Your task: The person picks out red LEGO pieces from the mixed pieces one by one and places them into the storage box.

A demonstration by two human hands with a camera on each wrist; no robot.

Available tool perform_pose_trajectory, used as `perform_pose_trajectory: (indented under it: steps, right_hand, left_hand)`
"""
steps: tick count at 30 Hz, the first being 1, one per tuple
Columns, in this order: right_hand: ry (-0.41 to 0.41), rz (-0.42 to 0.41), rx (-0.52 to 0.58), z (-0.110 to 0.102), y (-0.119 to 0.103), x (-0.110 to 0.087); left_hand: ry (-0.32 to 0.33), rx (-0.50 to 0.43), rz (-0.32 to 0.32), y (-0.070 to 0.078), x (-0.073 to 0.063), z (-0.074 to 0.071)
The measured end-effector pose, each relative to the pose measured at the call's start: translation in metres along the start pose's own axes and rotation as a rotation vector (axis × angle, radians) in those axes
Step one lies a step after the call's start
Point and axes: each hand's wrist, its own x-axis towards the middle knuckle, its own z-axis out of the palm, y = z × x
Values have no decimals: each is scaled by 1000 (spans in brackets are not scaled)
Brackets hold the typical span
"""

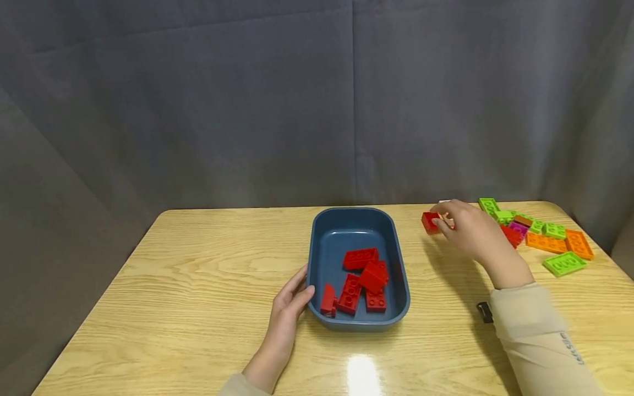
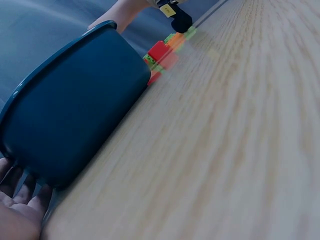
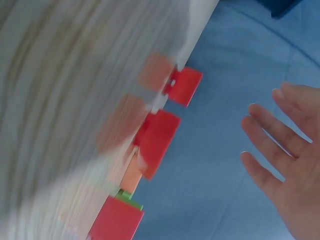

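A dark blue plastic box stands mid-table with several red toy bricks inside. My left hand holds its near left side, thumb over the rim and fingers along the outer wall; the left wrist view shows those fingers against the box. On the right, my right hand hovers over the bricks, its fingertips by a red brick. In the right wrist view this hand has spread fingers with nothing between them, apart from the red bricks. Light-coloured pieces lie partly hidden behind it.
Green bricks, orange bricks, a magenta brick and another red brick lie near the table's right edge. A small black object is beside the right sleeve. Grey cloth hangs behind the table.
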Motion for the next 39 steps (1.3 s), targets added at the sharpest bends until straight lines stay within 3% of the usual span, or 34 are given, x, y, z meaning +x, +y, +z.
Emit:
perform_pose_trajectory:
  steps: [10,21,30,39]
  right_hand:
    - [1,66,-35,-6,12,-2]
    - [-137,174,-52,-10,28,-7]
    - [-188,249,-11,-16,37,-9]
    - [-236,253,16,-14,40,-10]
  left_hand:
    - [14,12,8,-1,-1,0]
    - [4,-4,15,-1,-1,1]
    - [4,11,17,-2,0,-1]
    - [-9,19,16,-4,2,-3]
